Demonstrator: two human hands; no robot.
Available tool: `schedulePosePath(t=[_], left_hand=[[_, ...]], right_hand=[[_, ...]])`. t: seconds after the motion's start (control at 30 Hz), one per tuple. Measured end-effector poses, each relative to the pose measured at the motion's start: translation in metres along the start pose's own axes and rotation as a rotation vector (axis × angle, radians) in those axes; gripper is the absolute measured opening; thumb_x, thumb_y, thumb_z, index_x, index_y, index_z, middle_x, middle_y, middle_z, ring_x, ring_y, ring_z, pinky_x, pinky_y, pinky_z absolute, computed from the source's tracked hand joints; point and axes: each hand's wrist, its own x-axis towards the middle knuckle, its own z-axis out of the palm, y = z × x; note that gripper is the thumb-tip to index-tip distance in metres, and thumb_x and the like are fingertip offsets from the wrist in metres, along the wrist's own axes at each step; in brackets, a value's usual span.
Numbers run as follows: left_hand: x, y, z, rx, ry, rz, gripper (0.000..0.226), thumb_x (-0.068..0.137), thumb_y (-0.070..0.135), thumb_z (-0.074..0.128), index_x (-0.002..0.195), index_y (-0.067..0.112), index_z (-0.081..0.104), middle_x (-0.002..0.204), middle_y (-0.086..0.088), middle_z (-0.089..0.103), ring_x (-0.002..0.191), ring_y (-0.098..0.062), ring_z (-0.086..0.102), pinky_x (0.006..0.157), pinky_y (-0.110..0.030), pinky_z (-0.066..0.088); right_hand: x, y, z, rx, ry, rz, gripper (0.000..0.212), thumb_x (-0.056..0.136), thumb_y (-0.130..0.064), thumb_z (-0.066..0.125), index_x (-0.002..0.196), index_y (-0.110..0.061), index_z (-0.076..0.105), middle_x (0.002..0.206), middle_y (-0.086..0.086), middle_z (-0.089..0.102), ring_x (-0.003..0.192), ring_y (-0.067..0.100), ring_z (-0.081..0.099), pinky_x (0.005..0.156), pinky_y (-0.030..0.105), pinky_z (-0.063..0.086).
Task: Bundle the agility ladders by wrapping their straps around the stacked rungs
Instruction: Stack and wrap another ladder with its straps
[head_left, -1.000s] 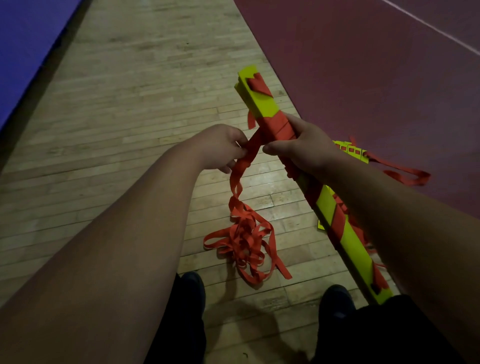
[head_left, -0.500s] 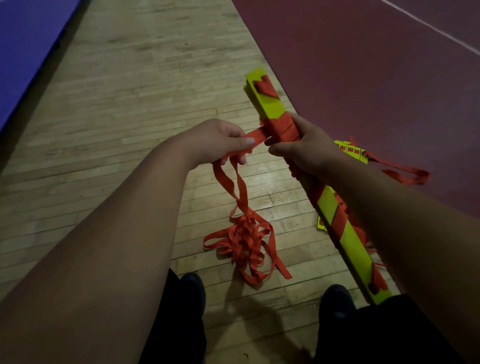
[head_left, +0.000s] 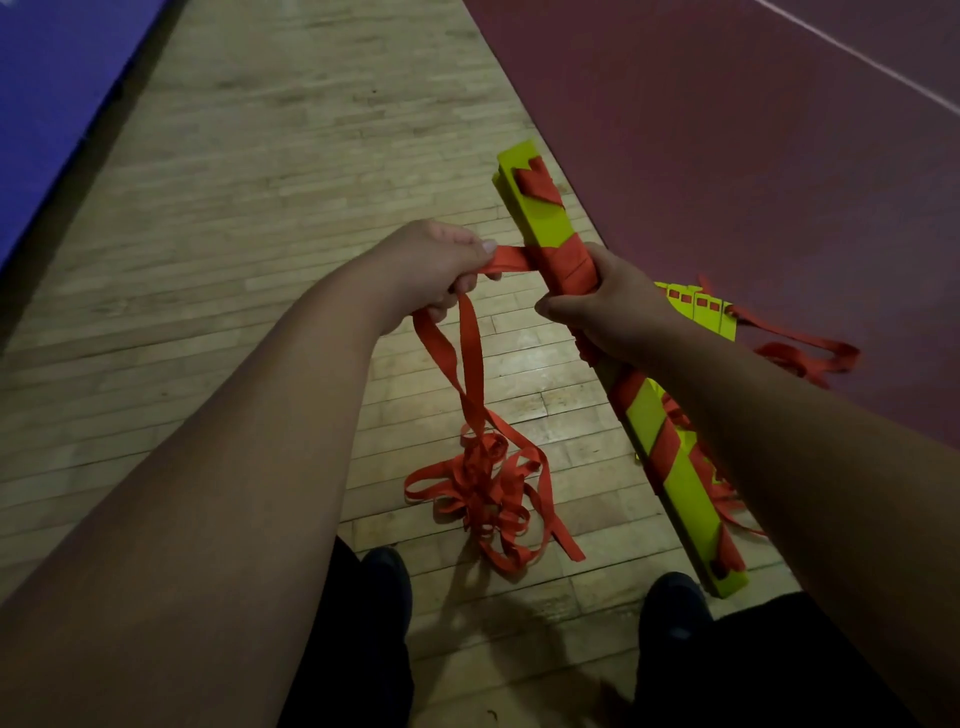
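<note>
Stacked rungs (head_left: 551, 221), yellow and held as one long bar, hang slanted in our hands above the wooden floor (head_left: 260, 208), right along the edge where the boards meet the red mat (head_left: 727, 130). The low end points at our right shoe (head_left: 675, 603) and the high end points away from us. Our right hand (head_left: 610, 309) is clenched round the middle of the bar, thumb across the tightest turns. Our left hand (head_left: 431, 265) pinches the red strap (head_left: 511, 258) and draws it taut, sideways off the bar.

We judge slack to be the main risk. If the left hand eases or the right thumb lifts, the upper turns could loosen and slide along the smooth rungs, and the stack could fan apart. The loose tail (head_left: 488, 493) lies in a tangled heap on the floor just ahead of our shoes. A pull could drag up a snarl that jams the next turn, or a loop could catch a foot. A twist in the strap would make the wrap lie lumpy.

Red bands cross the yellow at a slant, spaced apart toward the low end and packed close under the right hand. Bare yellow shows at the high end, with a folded scrap of red on it. A second ladder (head_left: 698, 309) lies on the mat behind our right wrist, its straps loose.
</note>
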Motion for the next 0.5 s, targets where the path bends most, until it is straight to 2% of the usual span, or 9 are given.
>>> schedulePosePath(t=[0.17,0.3,0.4,0.5], left_hand=[[-0.001,0.005,0.002,-0.033,0.014,0.052,0.03,0.109,0.034,0.064,0.109,0.008,0.077,0.065,0.003,0.055,0.051,-0.009,0.038,0.05,-0.024,0.04],[0.003,0.005,0.002,-0.129,0.096,0.069,0.028,0.108,0.032,0.065,0.107,0.007,0.077,0.064,0.003,0.053,0.048,-0.008,0.037,0.049,-0.025,0.038],[0.003,0.007,0.005,-0.183,0.128,0.078,0.029,0.108,0.032,0.066,0.108,0.005,0.077,0.064,0.003,0.052,0.047,-0.008,0.037,0.049,-0.025,0.038],[0.001,0.011,0.01,-0.161,0.118,0.092,0.027,0.108,0.033,0.065,0.107,0.009,0.077,0.064,0.003,0.053,0.047,-0.007,0.038,0.048,-0.024,0.039]], right_hand=[[0.003,0.0,0.008,-0.062,0.066,0.013,0.047,0.083,-0.033,0.089,0.12,-0.034,0.061,0.086,0.002,0.069,0.067,0.02,0.067,0.065,0.043,0.063],[0.003,-0.006,0.01,-0.061,0.086,0.037,0.045,0.083,-0.032,0.088,0.12,-0.03,0.063,0.088,0.0,0.073,0.074,0.02,0.071,0.063,0.036,0.059],[0.003,-0.008,0.012,-0.033,0.087,0.065,0.038,0.086,-0.027,0.083,0.117,-0.026,0.063,0.082,-0.003,0.08,0.071,0.019,0.075,0.066,0.041,0.064],[0.003,-0.009,0.018,0.032,0.123,0.081,0.028,0.086,-0.022,0.081,0.11,-0.02,0.065,0.077,0.002,0.079,0.067,0.018,0.078,0.071,0.044,0.068]])
